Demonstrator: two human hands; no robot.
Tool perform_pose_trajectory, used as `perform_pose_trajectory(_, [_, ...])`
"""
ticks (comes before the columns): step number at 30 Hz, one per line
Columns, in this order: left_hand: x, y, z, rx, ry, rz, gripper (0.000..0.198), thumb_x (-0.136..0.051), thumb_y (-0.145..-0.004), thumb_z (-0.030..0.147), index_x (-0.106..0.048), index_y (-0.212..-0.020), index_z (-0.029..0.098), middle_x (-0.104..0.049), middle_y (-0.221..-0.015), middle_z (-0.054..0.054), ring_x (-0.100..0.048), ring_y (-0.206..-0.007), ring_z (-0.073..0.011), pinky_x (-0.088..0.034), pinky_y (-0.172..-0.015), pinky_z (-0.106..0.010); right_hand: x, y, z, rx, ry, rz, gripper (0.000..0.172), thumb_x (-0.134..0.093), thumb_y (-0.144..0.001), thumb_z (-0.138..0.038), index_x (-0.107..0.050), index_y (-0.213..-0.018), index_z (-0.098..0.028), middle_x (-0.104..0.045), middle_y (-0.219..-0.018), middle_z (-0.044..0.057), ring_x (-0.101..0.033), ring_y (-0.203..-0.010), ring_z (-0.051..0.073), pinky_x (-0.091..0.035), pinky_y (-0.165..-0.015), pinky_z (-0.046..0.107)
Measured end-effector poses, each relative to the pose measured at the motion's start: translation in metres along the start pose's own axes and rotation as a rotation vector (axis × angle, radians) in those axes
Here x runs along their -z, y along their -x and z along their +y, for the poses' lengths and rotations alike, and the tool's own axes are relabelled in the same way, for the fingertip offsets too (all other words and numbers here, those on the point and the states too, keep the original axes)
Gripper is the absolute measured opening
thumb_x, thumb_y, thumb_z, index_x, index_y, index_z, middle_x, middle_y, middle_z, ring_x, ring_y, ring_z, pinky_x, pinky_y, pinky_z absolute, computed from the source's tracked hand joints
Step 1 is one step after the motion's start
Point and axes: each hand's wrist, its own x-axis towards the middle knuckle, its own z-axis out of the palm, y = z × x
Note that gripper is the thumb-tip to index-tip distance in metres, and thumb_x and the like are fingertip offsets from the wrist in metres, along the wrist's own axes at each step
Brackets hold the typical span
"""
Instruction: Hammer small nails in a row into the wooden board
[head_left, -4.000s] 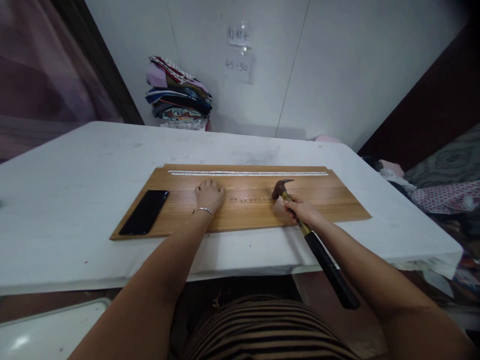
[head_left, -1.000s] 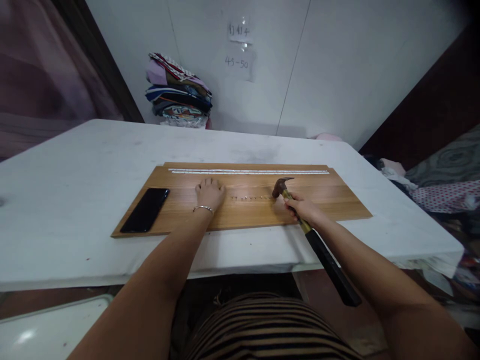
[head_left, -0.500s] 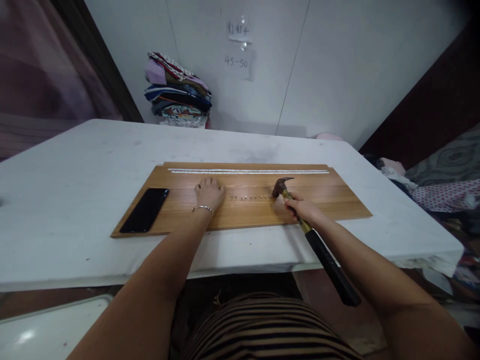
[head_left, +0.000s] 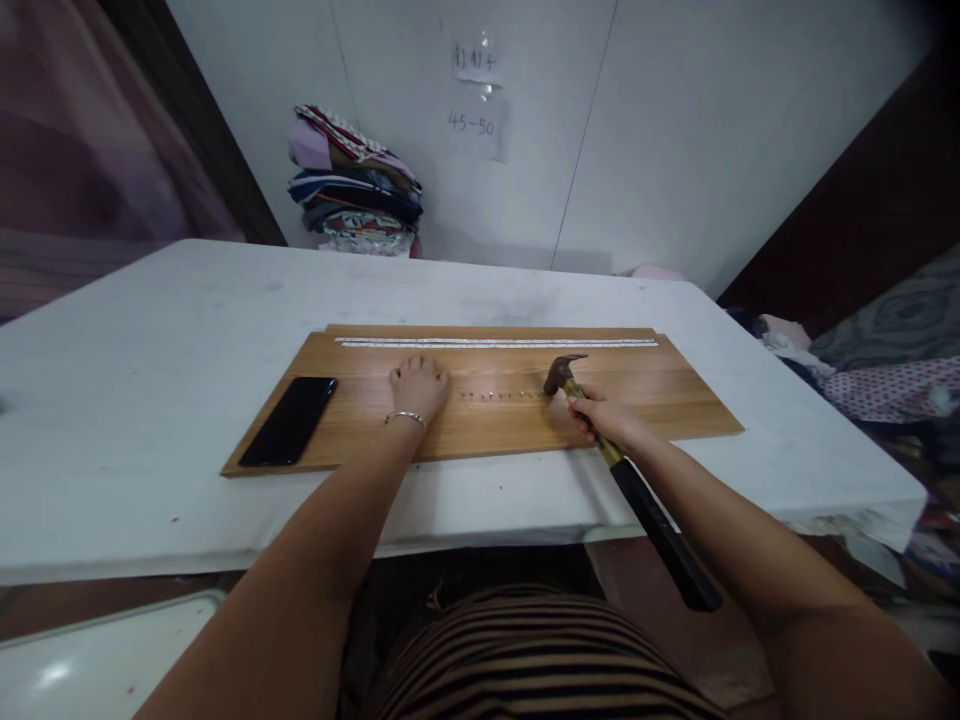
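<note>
My right hand (head_left: 600,415) grips a claw hammer (head_left: 660,535) by the upper part of its shaft, close below the rusty head. The black rubber grip slants down toward me past the table edge. The head is over the wooden board (head_left: 480,430), at the right end of a row of small nails (head_left: 495,395). Whether the head touches the board I cannot tell. My left hand (head_left: 420,388), with a bracelet on its wrist, rests palm down on the board left of the nails, fingers apart and slightly bent.
A black smartphone (head_left: 289,420) lies on the board's left end. Two white measuring strips (head_left: 495,343) run along its far side. The board lies on a white-covered table (head_left: 225,300). Folded clothes (head_left: 356,180) are stacked by the wall, where paper notes (head_left: 474,123) hang.
</note>
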Motion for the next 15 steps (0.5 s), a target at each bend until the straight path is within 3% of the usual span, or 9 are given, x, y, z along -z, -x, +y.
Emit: perform_pose_trajectory(15, [-0.0018, -0.0004, -0.0003, 0.005, 0.012, 0.000, 0.046, -0.037, -0.096, 0.035, -0.069, -0.124, 0.017, -0.063, -0.140, -0.019, -0.050, -0.135, -0.0341, -0.036, -0.111, -0.049, 0.0020, -0.0029, 0.0029, 0.020, 0.001, -0.020, 0.011, -0.060, -0.086, -0.021, -0.050, -0.080, -0.023, -0.050, -0.058, -0.007, -0.041, -0.041, 0.008, -0.032, -0.036, 0.020])
